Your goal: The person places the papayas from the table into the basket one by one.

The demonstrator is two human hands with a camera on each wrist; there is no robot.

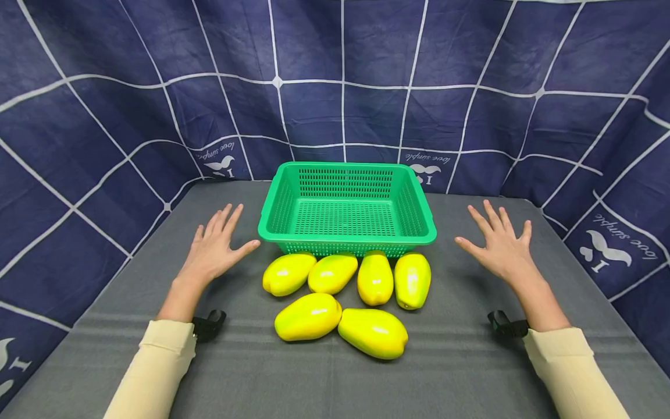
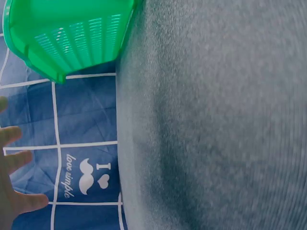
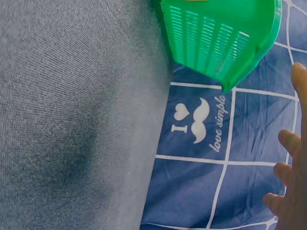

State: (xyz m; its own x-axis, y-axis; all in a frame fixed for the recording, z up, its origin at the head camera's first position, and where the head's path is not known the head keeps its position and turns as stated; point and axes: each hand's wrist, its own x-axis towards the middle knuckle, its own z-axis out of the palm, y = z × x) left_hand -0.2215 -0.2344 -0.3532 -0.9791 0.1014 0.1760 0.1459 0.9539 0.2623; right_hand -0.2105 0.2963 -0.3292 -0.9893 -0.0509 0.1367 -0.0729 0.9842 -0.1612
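Note:
In the head view my left hand [image 1: 213, 250] is held over the table left of a green basket [image 1: 348, 239], fingers spread and holding nothing. To the basket's right, my right hand [image 1: 502, 247] is spread the same way. Several yellow-green papayas lie between the hands: a row along the basket's front, from the left papaya [image 1: 289, 273] to the right papaya [image 1: 413, 280], and two nearer ones, a papaya [image 1: 307, 317] and another papaya [image 1: 373, 333]. Both wrist views show spread fingers at the edge and the basket's slotted side.
A grey cloth [image 1: 251, 378] covers the table. Behind it and at both sides hangs a dark blue curtain [image 1: 377, 116] with white grid lines and printed lettering. Each wrist carries a black strap device, the left device [image 1: 209, 326] and the right device [image 1: 506, 324].

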